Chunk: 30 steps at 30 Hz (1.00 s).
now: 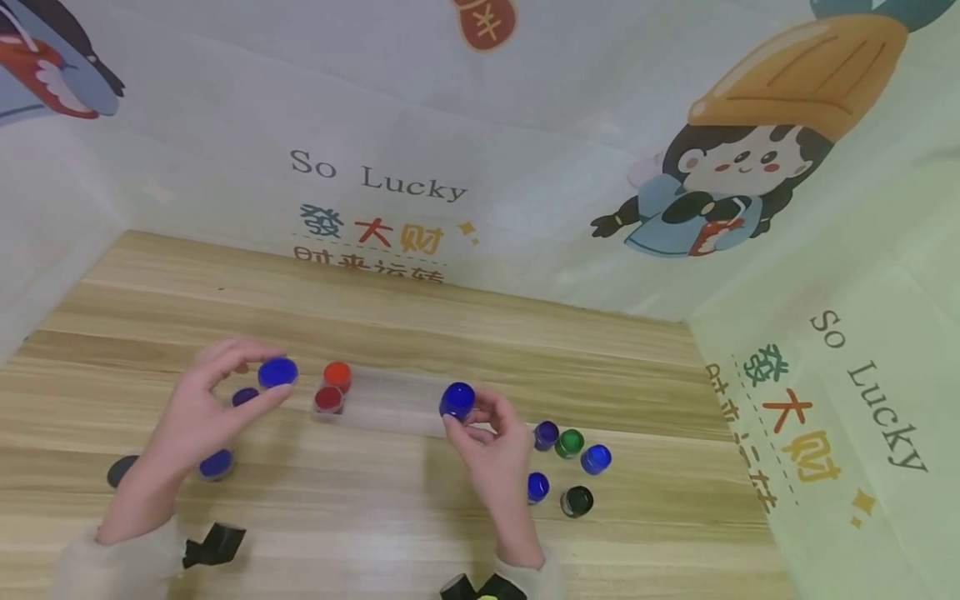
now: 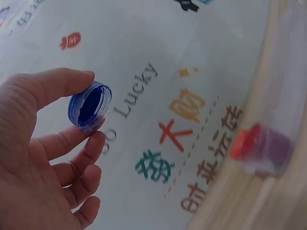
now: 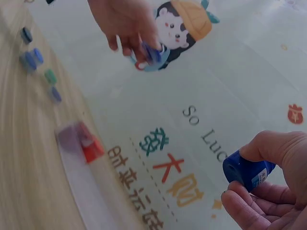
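Observation:
My left hand [image 1: 198, 408] pinches a blue screw cap [image 1: 277, 373] between thumb and finger, raised over the table. Its ridged rim and paint-smeared inside show in the left wrist view. In my right hand [image 1: 495, 450] is a small paint jar [image 1: 457, 400] of blue, gripped by thumb and fingers above the right end of a clear tray [image 1: 397, 396]. A white label shows on the jar's side in the right wrist view. At the tray's left end stand an orange-red jar [image 1: 337, 375] and a dark red jar [image 1: 328, 402].
Right of the tray stand more jars, among them a green jar [image 1: 570, 443], a blue jar [image 1: 597, 458] and a black jar [image 1: 577, 501]. Loose caps lie around the left arm, including a blue cap [image 1: 217, 463] and a black cap [image 1: 122, 471]. A printed cloth [image 1: 525, 217] borders the table.

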Each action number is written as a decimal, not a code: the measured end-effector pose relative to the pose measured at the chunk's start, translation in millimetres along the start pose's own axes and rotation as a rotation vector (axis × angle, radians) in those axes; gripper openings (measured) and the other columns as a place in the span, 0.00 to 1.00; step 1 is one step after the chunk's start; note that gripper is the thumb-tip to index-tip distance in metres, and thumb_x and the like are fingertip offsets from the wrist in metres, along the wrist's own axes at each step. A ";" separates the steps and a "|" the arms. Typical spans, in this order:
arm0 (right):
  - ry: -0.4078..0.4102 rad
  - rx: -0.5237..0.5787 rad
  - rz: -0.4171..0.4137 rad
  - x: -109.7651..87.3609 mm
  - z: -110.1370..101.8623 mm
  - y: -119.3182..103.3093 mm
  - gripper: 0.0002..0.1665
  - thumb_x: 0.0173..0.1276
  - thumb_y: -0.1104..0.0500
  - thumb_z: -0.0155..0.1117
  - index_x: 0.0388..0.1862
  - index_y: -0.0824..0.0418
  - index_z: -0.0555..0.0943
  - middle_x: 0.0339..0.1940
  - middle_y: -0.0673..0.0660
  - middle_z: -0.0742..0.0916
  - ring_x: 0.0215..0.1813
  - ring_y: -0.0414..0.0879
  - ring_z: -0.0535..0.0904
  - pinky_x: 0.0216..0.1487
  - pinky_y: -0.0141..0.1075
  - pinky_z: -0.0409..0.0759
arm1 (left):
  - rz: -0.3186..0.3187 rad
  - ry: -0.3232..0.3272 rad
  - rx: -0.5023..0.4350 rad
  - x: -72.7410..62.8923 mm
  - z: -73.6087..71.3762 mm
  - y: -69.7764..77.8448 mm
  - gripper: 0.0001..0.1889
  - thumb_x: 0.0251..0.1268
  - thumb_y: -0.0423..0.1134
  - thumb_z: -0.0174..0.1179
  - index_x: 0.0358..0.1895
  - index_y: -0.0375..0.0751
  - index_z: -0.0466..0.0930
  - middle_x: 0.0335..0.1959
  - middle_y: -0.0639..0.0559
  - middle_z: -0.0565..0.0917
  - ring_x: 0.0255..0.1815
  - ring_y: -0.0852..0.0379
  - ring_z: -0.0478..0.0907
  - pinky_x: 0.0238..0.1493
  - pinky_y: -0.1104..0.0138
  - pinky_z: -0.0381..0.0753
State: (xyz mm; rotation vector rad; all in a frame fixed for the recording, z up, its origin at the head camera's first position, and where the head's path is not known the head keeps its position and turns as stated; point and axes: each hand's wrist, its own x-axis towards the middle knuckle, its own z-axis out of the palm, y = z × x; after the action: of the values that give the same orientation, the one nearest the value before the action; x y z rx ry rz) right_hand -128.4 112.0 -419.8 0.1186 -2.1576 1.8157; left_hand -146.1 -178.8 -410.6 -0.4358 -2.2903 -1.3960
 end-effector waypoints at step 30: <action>0.289 -0.370 0.309 -81.4 -96.0 51.9 0.19 0.46 0.73 0.72 0.39 0.71 0.78 0.27 0.58 0.83 0.27 0.35 0.76 0.27 0.26 0.78 | -0.766 0.113 0.402 -109.1 -78.1 -93.6 0.27 0.60 0.50 0.62 0.56 0.34 0.75 0.40 0.66 0.71 0.38 0.76 0.57 0.37 0.71 0.57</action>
State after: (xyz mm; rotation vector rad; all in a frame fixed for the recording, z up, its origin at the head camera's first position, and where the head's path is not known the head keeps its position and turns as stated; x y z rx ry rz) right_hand -47.1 203.8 -479.0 -0.5532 -2.3418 1.4264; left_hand -81.2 -295.5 -505.1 0.6936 -2.6658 -1.1412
